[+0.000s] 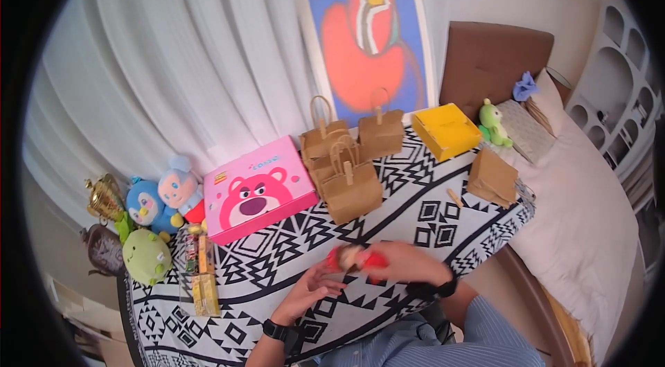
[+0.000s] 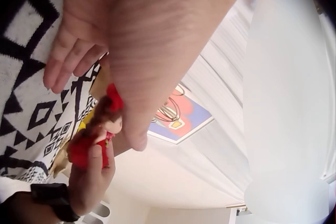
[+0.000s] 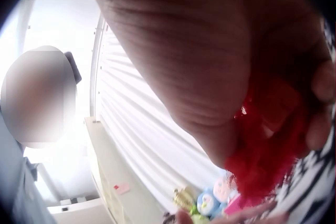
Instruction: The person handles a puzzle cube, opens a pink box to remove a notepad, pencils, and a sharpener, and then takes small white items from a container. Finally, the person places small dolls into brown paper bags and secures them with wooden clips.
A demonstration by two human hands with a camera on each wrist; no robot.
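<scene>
A small doll (image 2: 107,121) with brown hair, a red bow and red clothing is held in my right hand (image 1: 409,262). In the left wrist view the right thumb and fingers wrap its red lower part. The doll's red clothing (image 3: 270,148) fills the space below the right thumb in the right wrist view, dark and blurred. My left hand (image 1: 313,292) is beside the doll's head, palm towards it, fingers loosely extended and holding nothing. Both hands are above the black-and-white patterned cloth (image 1: 277,263), near its front edge.
Behind the hands stand brown paper bags (image 1: 352,190) and a pink bear box (image 1: 260,190). A yellow box (image 1: 447,131) and another paper bag (image 1: 492,178) are to the right. Plush toys (image 1: 147,256) and small yellow packages (image 1: 205,294) sit at the left; a bed (image 1: 575,208) is beyond.
</scene>
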